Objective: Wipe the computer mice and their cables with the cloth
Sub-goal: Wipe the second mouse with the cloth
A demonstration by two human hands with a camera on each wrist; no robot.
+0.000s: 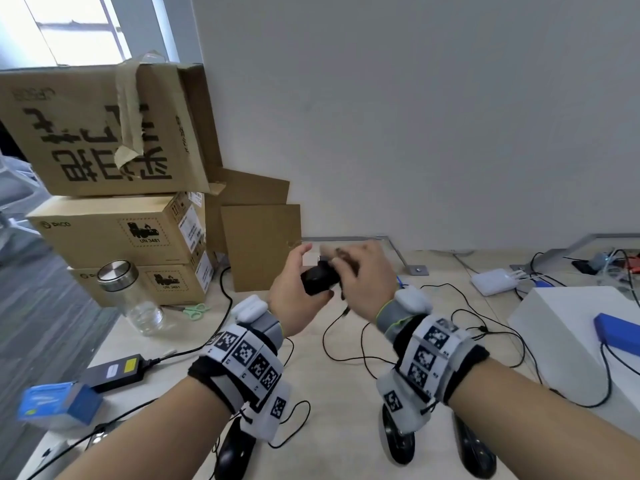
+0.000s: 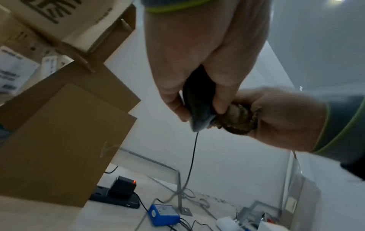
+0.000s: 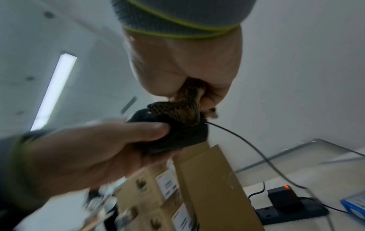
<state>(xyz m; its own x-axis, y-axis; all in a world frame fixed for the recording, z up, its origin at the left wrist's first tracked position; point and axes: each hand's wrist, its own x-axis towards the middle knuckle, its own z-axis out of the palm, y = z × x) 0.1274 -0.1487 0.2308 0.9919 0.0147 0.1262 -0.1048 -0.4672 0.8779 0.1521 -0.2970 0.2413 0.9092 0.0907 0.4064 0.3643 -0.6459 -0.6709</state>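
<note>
Left hand: my left hand (image 1: 294, 289) grips a black mouse (image 1: 318, 279) raised above the counter (image 1: 346, 393), thumb on one side, fingers curled round the other.
Right hand: my right hand (image 1: 360, 271) is bunched round a brown patterned cloth (image 2: 237, 121), pressing it against the front end of the mouse.
Cloth: mostly wadded inside my fist; a fold of it lies over the top of the mouse in the right wrist view.
Cable: a thin black cable (image 2: 192, 156) leaves the front of the held mouse and hangs down toward the counter.
Other mice: three more dark mice lie at the near edge of the counter, one under my left wrist (image 1: 233, 452), two under my right wrist (image 1: 396, 441) (image 1: 474, 448), with black cables looping between them.
Left side: stacked cardboard boxes (image 1: 121, 230) stand at the far left, a glass jar (image 1: 133, 296) with a metal lid in front of them, green scissors (image 1: 194, 310) just beside it.
Near left: a black power adapter (image 1: 116, 372) and a blue box (image 1: 59, 405).
Right side: a white box (image 1: 571, 341) carrying a blue block (image 1: 618, 331).
</note>
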